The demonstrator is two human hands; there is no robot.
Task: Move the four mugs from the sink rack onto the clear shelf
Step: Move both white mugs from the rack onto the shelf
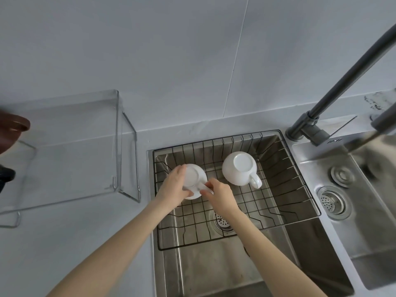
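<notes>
Both hands grip one upturned mug at the rack's left edge: left hand fingers clamped on its body, right hand fingers on its handle.

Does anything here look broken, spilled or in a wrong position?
Nothing stands out. Both white mugs sit upside down in the sink rack: the left hand and right hand hold one mug; the other mug stands free, intact.

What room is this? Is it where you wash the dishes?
Yes, most likely a kitchen. There is a steel sink with a grey tap over it, and a wire rack in the sink holding upside-down white mugs.
</notes>
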